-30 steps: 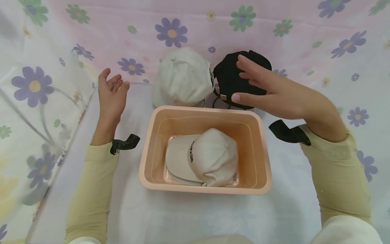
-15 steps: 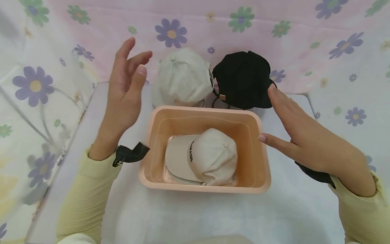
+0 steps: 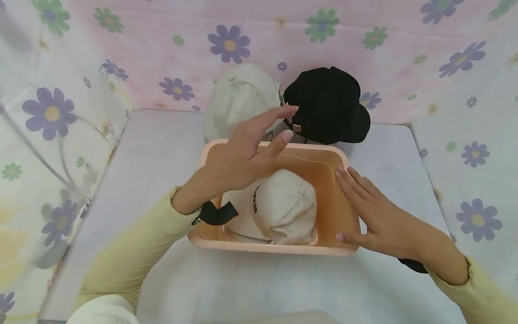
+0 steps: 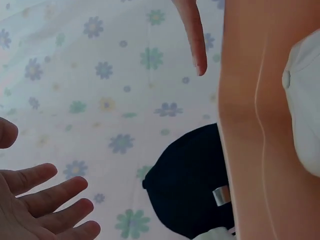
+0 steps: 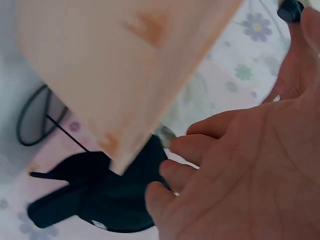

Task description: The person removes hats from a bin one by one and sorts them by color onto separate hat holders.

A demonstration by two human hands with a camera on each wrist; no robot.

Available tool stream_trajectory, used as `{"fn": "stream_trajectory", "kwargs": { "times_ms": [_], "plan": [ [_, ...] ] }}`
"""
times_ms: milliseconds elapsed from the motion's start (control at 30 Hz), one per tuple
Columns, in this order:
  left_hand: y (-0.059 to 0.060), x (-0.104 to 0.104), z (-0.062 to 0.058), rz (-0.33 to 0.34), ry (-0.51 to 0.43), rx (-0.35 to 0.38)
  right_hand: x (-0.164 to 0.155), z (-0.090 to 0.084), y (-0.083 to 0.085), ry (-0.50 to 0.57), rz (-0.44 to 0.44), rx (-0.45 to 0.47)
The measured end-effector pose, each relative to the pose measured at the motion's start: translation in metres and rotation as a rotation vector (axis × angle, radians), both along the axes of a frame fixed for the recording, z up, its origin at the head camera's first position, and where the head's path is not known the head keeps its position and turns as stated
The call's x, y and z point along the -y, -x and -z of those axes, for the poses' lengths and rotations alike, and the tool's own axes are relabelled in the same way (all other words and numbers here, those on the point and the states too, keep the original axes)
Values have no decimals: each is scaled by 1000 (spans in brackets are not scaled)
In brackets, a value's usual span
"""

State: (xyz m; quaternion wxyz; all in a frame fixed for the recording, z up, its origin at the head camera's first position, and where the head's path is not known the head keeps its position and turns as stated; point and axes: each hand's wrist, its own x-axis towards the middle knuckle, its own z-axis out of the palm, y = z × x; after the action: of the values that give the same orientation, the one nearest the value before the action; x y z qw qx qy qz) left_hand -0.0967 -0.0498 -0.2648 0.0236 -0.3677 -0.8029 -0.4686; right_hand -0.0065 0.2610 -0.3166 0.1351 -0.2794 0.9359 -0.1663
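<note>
The landmark is the peach-coloured tub, which stands on the white cloth-covered table.

Right hand: lies flat against the tub's right wall, fingers straight and together, fingertips at the rim and thumb near the front right corner. It touches the tub but grasps nothing; the grip is released. The right wrist view shows the same palm spread just beside the tub's outer wall.

Left hand: held above the rear left part of the tub, fingers extended and slightly spread, pointing toward the back. It holds nothing and touches nothing visible; the grip is released. In the left wrist view the fingers are loose and apart.

Inside the tub: a cream cap with dark lettering on the front, lying on the floor of the tub with its brim toward the left wall. The left forearm, in a pale yellow sleeve, crosses over the tub's front left corner.

Behind the tub: a white cap at the rear left and a black cap at the rear right, the two touching or very nearly so. The black cap also shows in the left wrist view and in the right wrist view.

Flowered cloth hangs behind the tub and on both sides of it.
</note>
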Motion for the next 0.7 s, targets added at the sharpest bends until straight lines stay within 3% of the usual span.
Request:
{"fn": "stream_trajectory", "kwargs": {
  "times_ms": [267,467,700],
  "plan": [
    [7,-25,16,121,226,47,-2,27,-12,-27,-33,-76],
    [10,-37,28,202,358,83,-2,32,-13,-19,-40,-123],
    [13,-50,46,284,484,50,-3,38,-15,-13,-22,-143]
  ]
}}
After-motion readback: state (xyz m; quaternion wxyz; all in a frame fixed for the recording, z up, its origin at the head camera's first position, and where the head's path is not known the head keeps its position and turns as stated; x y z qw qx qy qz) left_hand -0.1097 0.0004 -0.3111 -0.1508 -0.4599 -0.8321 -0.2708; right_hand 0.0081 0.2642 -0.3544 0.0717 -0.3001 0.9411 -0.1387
